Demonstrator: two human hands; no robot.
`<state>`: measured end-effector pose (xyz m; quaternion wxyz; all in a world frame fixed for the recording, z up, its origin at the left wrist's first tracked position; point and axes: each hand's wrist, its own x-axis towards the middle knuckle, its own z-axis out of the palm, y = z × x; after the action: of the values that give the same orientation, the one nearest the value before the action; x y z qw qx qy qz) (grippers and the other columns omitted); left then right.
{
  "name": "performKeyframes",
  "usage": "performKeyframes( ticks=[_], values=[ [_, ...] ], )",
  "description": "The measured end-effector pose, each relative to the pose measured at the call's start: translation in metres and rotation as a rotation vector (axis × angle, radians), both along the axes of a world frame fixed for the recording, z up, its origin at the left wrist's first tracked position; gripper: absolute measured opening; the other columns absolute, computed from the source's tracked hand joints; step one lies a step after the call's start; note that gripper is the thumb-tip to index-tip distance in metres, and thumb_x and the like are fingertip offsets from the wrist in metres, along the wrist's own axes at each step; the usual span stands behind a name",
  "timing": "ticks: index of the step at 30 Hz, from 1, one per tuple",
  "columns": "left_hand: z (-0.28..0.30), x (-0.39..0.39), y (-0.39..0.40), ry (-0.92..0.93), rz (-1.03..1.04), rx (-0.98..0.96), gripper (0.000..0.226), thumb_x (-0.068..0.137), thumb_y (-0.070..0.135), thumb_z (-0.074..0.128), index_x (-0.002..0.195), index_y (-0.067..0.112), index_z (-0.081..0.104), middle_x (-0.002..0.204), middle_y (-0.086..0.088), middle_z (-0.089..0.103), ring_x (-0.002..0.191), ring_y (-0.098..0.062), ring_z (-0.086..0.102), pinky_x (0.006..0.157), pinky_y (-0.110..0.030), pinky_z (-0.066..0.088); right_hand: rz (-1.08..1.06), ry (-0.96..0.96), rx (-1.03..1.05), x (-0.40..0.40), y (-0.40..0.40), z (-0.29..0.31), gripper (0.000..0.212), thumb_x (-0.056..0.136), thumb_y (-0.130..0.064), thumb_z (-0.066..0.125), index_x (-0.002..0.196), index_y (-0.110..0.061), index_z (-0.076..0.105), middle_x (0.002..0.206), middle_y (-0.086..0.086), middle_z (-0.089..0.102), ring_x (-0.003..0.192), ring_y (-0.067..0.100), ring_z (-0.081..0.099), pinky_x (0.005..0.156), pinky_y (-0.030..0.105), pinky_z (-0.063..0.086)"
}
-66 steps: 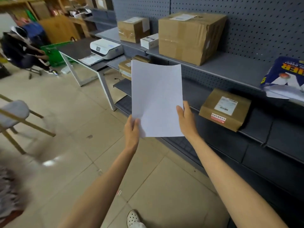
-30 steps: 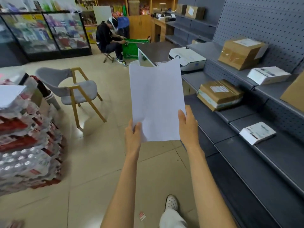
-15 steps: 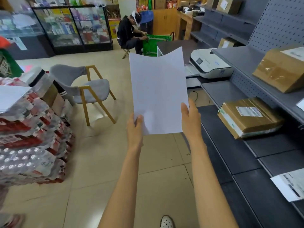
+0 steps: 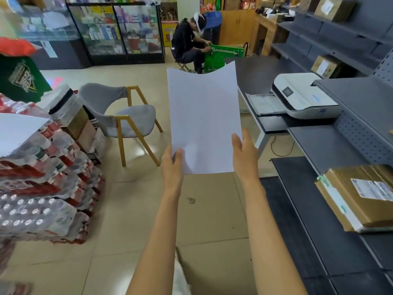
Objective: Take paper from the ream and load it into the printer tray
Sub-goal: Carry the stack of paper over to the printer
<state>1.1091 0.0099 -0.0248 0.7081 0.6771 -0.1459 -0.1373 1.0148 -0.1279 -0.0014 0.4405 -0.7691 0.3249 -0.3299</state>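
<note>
I hold white paper [image 4: 204, 122] upright in front of me, its top edge curling. My left hand [image 4: 172, 165] pinches its lower left corner and my right hand [image 4: 244, 154] grips its lower right edge. The white printer [image 4: 306, 96] stands on a dark table to the right, beyond the paper. Its paper tray [image 4: 265, 104] is pulled out toward the left and looks pale inside. The ream is out of view.
Dark metal shelves [image 4: 331, 150] run along the right, holding a taped cardboard parcel [image 4: 359, 196]. A grey chair [image 4: 127, 120] with wooden legs stands to the left. Stacked bottle packs [image 4: 38, 188] fill the left. A person [image 4: 189, 45] sits at the back by a green cart.
I have walked along the shelves toward the printer, which is now larger and nearer on the right. Both hands kept their grip on the paper.
</note>
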Motion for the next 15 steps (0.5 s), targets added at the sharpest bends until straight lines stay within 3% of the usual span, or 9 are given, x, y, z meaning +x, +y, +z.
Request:
performKeyframes(
  ticks=[3, 5, 9, 12, 15],
  values=[
    [0.008, 0.050, -0.016, -0.024, -0.005, 0.009, 0.049, 0.104, 0.014, 0.045, 0.094, 0.058, 0.065, 0.102, 0.021, 0.070, 0.101, -0.005, 0.064, 0.096, -0.031, 0.051, -0.030, -0.024, -0.007, 0.049, -0.015, 0.006, 0.022, 0.108, -0.028, 0.036, 0.119, -0.018, 0.052, 0.097, -0.006, 0.065, 0.082, 0.015, 0.058, 0.077, 0.029, 0.045],
    [0.013, 0.089, -0.025, -0.040, -0.015, -0.005, 0.040, 0.104, 0.013, 0.044, 0.112, 0.046, 0.064, 0.114, 0.014, 0.071, 0.110, -0.009, 0.066, 0.101, -0.033, 0.052, -0.025, -0.044, 0.004, 0.085, -0.023, 0.012, 0.024, 0.108, -0.027, 0.036, 0.119, -0.014, 0.052, 0.100, 0.006, 0.066, 0.089, 0.022, 0.061, 0.083, 0.038, 0.049],
    [0.019, 0.170, -0.035, -0.067, -0.033, -0.017, 0.036, 0.105, 0.012, 0.043, 0.137, 0.017, 0.057, 0.125, 0.003, 0.069, 0.117, -0.013, 0.064, 0.106, -0.038, 0.051, -0.020, -0.049, -0.010, 0.160, -0.030, 0.026, 0.037, 0.108, -0.027, 0.035, 0.141, -0.015, 0.046, 0.128, 0.001, 0.065, 0.119, 0.020, 0.061, 0.101, 0.038, 0.049],
    [0.018, 0.218, -0.044, -0.062, -0.036, -0.016, 0.038, 0.104, 0.012, 0.043, 0.141, 0.016, 0.054, 0.130, 0.001, 0.066, 0.122, -0.017, 0.061, 0.109, -0.042, 0.049, -0.028, -0.069, -0.027, 0.207, -0.036, 0.025, 0.036, 0.108, -0.027, 0.036, 0.142, -0.018, 0.047, 0.120, -0.009, 0.064, 0.109, 0.012, 0.060, 0.096, 0.031, 0.048],
    [0.010, 0.251, -0.054, -0.050, -0.051, 0.003, 0.036, 0.104, 0.011, 0.043, 0.137, 0.019, 0.057, 0.126, 0.003, 0.068, 0.119, -0.016, 0.063, 0.108, -0.045, 0.050, -0.047, -0.050, -0.005, 0.237, -0.044, 0.016, 0.039, 0.108, -0.027, 0.036, 0.145, -0.017, 0.045, 0.116, -0.007, 0.065, 0.102, 0.011, 0.060, 0.096, 0.030, 0.048]
  ],
)
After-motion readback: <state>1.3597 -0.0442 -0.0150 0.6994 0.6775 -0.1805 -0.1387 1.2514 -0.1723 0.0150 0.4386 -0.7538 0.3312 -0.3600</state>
